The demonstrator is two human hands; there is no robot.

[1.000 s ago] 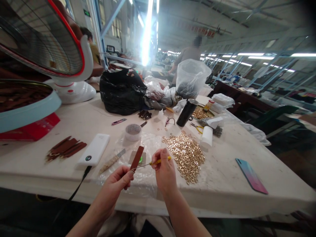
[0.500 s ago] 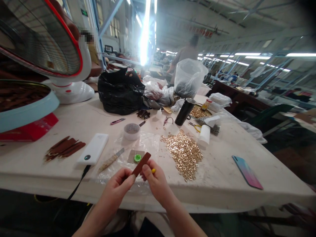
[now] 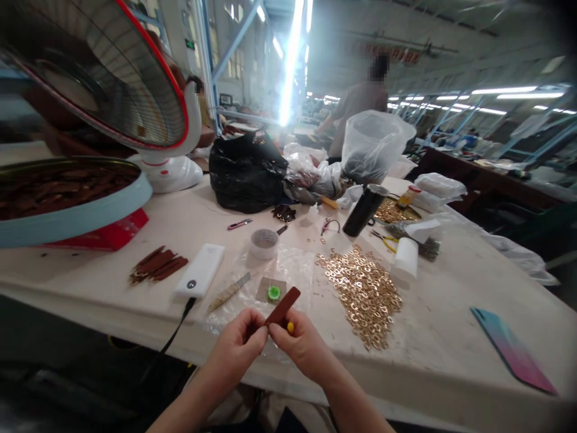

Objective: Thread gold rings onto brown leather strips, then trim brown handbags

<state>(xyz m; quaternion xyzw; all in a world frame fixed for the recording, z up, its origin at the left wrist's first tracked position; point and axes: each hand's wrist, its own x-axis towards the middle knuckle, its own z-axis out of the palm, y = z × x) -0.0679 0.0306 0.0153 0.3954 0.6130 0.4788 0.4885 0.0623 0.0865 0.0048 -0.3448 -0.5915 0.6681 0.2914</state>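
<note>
Both hands meet just in front of the table's near edge. My left hand (image 3: 241, 346) pinches the lower end of a brown leather strip (image 3: 283, 305) that points up and to the right. My right hand (image 3: 300, 346) is closed round a yellow-handled tool (image 3: 291, 328); only the yellow end shows, and its fingers also press on the strip. Just beyond the hands a green cap (image 3: 273, 293) sits on a small card over a clear plastic sheet (image 3: 288, 270). A heap of gold metal rings (image 3: 365, 291) lies to the right of the hands.
A white power bank (image 3: 201, 278) with a black cable, a knife (image 3: 229, 291), a tape roll (image 3: 264, 243), a pile of brown strips (image 3: 157, 266), a black flask (image 3: 364, 209), a black bag (image 3: 247, 174), a fan (image 3: 112, 78), a blue tray (image 3: 67, 210), a phone (image 3: 511, 349). A person (image 3: 360, 99) stands behind.
My right hand has drawn in from holding the tool out sideways to closing against the strip. The strip has tilted right. The view has shifted left and nearer.
</note>
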